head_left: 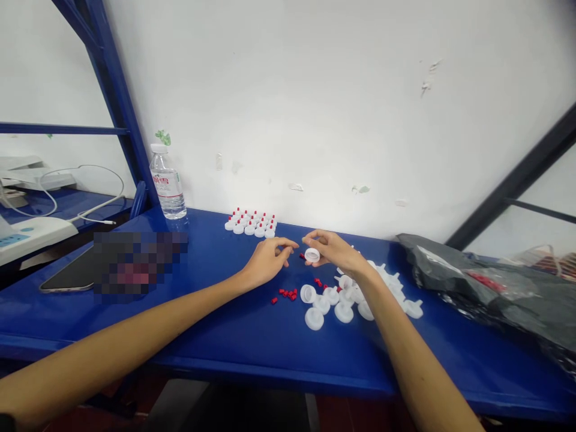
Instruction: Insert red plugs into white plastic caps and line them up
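My right hand point(333, 247) grips a white nozzle cap point(312, 255), its hollow round side turned toward me. Just left of that cap is a small red tip cap point(302, 255); whether it is touched or lies on the table I cannot tell. My left hand point(269, 261) hovers close by with its index finger stretched toward the right hand, and no object shows in it. Below the hands lie several loose red tip caps point(288, 294). A pile of white nozzle caps point(344, 311) spreads under and beside my right forearm.
Rows of white caps with red tips point(250, 228) stand near the wall on the blue table point(216, 342). A water bottle point(168, 183) stands back left, with a dark phone point(72, 270) in front. Dark plastic bags point(490, 294) fill the right side. A power strip point(36, 237) lies far left.
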{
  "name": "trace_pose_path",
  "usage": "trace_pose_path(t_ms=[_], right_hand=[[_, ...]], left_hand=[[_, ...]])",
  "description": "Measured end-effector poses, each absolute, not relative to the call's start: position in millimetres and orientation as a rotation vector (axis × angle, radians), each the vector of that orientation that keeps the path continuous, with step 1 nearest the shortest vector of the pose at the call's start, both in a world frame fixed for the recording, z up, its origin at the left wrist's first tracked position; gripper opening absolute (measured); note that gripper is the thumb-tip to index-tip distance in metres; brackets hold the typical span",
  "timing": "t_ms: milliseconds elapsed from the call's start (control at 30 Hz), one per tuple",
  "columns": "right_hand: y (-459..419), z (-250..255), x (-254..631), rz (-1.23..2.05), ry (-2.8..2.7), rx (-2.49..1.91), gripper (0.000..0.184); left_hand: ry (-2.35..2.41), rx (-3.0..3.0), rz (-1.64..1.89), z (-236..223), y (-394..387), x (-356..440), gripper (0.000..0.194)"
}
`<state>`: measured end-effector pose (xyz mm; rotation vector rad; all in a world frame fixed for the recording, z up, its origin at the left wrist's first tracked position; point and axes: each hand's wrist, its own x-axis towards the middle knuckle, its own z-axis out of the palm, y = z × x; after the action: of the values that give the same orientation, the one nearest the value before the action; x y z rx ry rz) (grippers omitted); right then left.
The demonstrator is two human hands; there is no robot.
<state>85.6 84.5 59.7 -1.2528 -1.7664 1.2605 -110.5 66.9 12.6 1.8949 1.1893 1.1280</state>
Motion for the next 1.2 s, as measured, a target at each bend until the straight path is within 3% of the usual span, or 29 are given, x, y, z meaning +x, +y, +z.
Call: trace_pose_path(t_ms=[300,667,1000,1200], right_hand=[[82.8,60.5,83.5,1.304,-1.804,-1.263,0.047],[79.4,57.1,83.1,1.446,-1.945,-1.223,0.070],[77.0,57.4,84.4,1.552,-1.877,-1.182,0.063],[76.5,59.5,84.7,1.586,-1.747,-1.142,0.054]], left_hand=[[1.045,1.395,1.171,16.4,69.5,-114.1,0.032],[0.887,1.308,1.068,15.6,69.2,-112.6,0.042],[0.778,1.323,0.932,19.1,65.4,-112.5,0.044],[0.839,1.288,1.030,25.2,64.9,-111.7,0.040]])
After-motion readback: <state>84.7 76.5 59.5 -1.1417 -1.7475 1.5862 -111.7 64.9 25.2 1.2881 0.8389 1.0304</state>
